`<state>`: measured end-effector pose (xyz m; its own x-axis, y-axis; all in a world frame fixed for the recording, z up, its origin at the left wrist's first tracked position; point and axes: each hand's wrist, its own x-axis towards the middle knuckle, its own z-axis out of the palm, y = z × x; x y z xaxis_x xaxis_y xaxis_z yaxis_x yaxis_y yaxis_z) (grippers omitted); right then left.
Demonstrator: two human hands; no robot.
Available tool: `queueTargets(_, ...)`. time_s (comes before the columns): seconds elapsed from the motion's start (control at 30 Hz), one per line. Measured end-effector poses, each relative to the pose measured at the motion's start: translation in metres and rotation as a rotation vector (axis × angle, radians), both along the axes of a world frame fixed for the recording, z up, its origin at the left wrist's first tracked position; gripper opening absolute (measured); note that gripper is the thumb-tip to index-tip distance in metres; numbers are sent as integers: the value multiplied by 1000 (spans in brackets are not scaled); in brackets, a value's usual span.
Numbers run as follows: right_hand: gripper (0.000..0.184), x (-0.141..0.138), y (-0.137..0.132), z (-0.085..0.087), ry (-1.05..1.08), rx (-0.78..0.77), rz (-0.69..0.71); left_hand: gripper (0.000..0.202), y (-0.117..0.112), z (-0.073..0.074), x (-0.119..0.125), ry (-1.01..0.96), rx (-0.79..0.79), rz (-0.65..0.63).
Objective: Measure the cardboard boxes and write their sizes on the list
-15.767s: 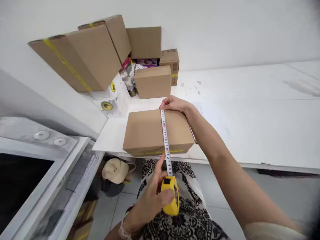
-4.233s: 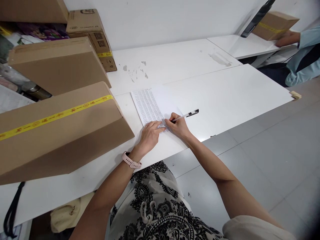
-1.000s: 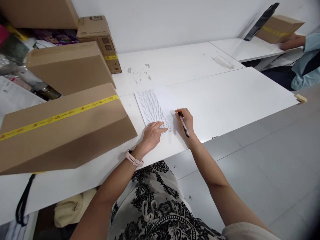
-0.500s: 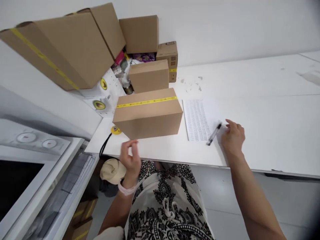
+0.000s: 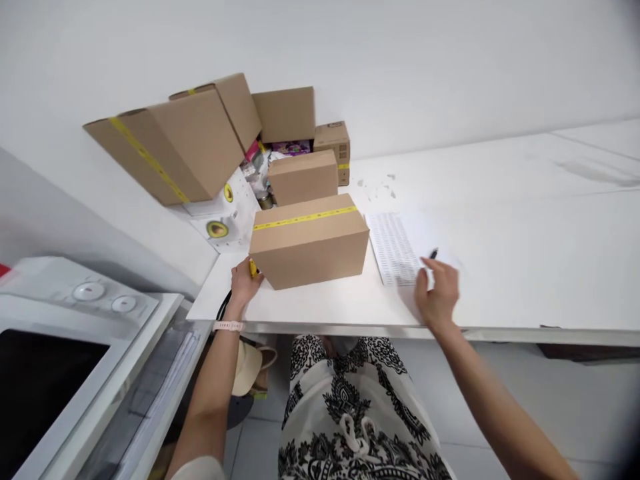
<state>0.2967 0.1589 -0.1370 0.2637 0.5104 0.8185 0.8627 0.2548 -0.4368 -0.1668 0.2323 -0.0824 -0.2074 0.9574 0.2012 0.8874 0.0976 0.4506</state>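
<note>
My left hand (image 5: 244,285) is closed around a yellow tape measure (image 5: 254,269) at the left end of the white table, just beside the front-left corner of a taped cardboard box (image 5: 310,260). A dark wrist strap (image 5: 225,305) hangs from the tape measure by the wrist. My right hand (image 5: 439,288), slightly blurred, is over a pen (image 5: 434,253), with thumb and fingers apart. Only the pen's black end shows past the fingers; the rest is hidden. To the left of that hand lies a printed sheet (image 5: 393,247) with columns of small text.
Behind the taped box stand a smaller carton (image 5: 305,177) and a large tilted box (image 5: 195,143) on white avocado-printed boxes (image 5: 225,227). A white microwave (image 5: 65,347) stands at left. The table (image 5: 525,267) stretches right along the wall. A beige cap (image 5: 247,370) hangs below.
My left hand has moved left and taken hold of the tape measure. My right hand has shifted left over the pen. The view has tilted up slightly.
</note>
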Motion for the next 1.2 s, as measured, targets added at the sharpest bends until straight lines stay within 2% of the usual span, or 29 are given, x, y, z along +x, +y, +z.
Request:
queueTargets(0.13,35,-53,-11,9,203,-229,306,42,-3,6,7,-274,67,110)
queueTargets(0.23,53,-75,-2,22,470,-459,483,41,-20,16,11,-548,93,165)
queueTargets(0.3,67,-82,8,32,648,-584,575,45,-35,23,12,-719,76,149)
queueTargets(0.37,75,-87,17,39,772,-634,656,47,-51,30,13,-958,29,105)
queueTargets(0.43,76,-90,21,45,833,-645,729,52,-66,37,15,-1214,-64,39)
queueTargets(0.5,75,-93,19,52,826,-646,786,60,-79,46,16,-1359,-151,-29)
queueTargets(0.57,75,-92,10,62,749,-605,764,64,-89,59,17,-1358,-182,-89)
queueTargets(0.73,62,-80,-15,100,493,-386,557,61,-103,98,21,-1317,-103,-157)
queueTargets(0.9,38,-68,-9,118,314,-330,379,54,-95,113,41,-1270,-165,-154)
queueTargets(1.0,34,-70,-16,131,206,-202,275,51,-103,124,55,-1221,17,-183)
queueTargets(1.03,32,-73,-23,138,202,-168,317,52,-111,130,61,-1195,78,-227)
queueTargets(1.07,30,-78,-33,146,221,-164,421,54,-120,135,67,-1161,108,-293)
queueTargets(1.1,27,-83,-45,155,265,-198,586,58,-130,140,75,-1117,96,-378)
queueTargets(1.2,20,-105,-77,175,455,-460,1163,72,-161,149,102,-908,-85,-642)
